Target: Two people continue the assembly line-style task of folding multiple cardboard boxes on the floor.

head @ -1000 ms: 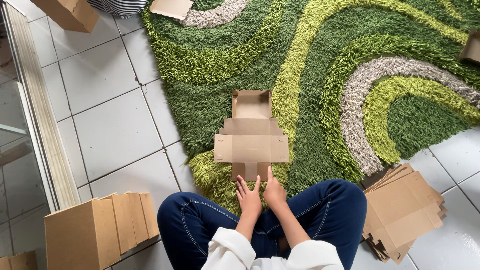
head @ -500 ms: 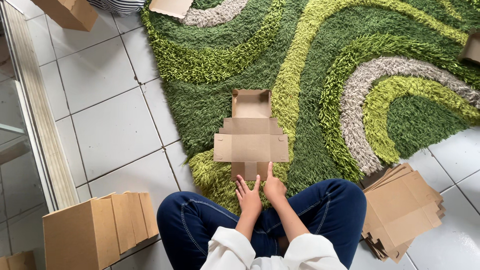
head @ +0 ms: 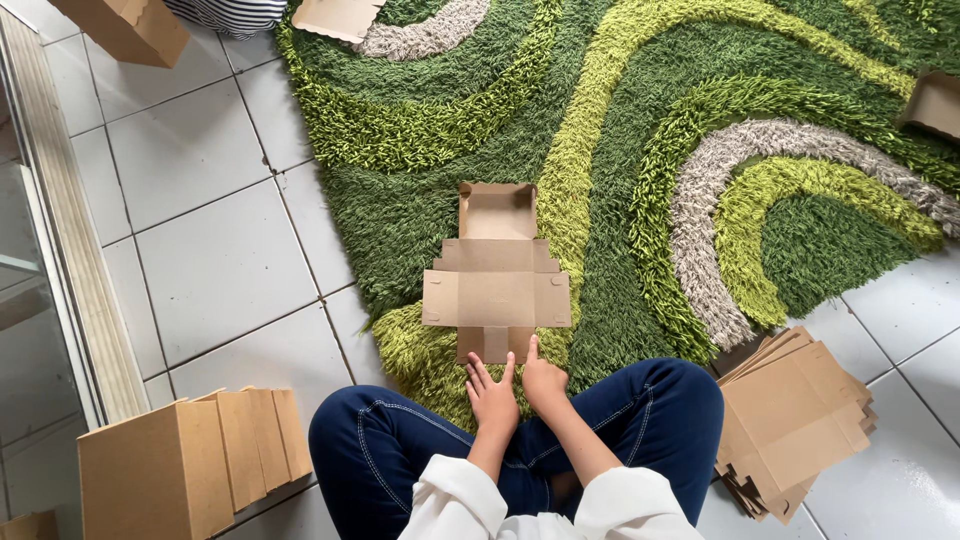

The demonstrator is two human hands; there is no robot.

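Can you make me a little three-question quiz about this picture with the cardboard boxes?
1. True or false: the unfolded cardboard box lies on the green shag rug.
2. Which hand points one finger at the box's near flap: A) left hand B) right hand?
3. Fill in: the stack of flat cardboard blanks lies on the white ____ floor.

Key: 1 true. 2 B. 3 tile.

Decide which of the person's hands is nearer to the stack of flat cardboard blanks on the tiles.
Right. The right hand lies closer to the stack of flat cardboard blanks; the left hand sits farther away, beyond it.
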